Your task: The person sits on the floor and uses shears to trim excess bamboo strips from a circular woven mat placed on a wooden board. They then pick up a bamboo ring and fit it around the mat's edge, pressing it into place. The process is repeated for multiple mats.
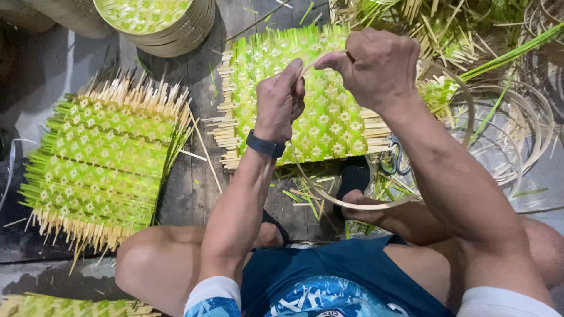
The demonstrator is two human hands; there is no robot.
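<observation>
Closest to the lens, blue patterned shorts [329,282] and two bare knees are seen, with both forearms raised up and away from the body, elbows bent, so the hands meet in front of the chest. Going down in size from there: a big stack of woven green-and-pale mats [103,161] is spread out on the left, its loose strip ends fanned at every edge, and a single woven mat [320,111] of the same pattern is laid flat on the dark wooden floor [188,188] right under the hands. At the top left a round stack of woven trays [161,26] is parked, and a pile of coiled bamboo hoops [517,123] is heaped on the right. The thing being worked is a thin bamboo strip [358,205], bent into a loop that hangs down past the legs and comes up over the mat. Its upper ends are pinched between the two hands. The left hand [280,101] is held upright, back toward the camera, fingers closed tight on the strip, with a dark wristband [264,145] worn on the wrist. The right hand [376,67] is set slightly higher, knuckles up, thumb and forefinger clamped on the strip's end, nearly touching the left. A pair of scissors [395,158] is left lying by the mat's right edge.
</observation>
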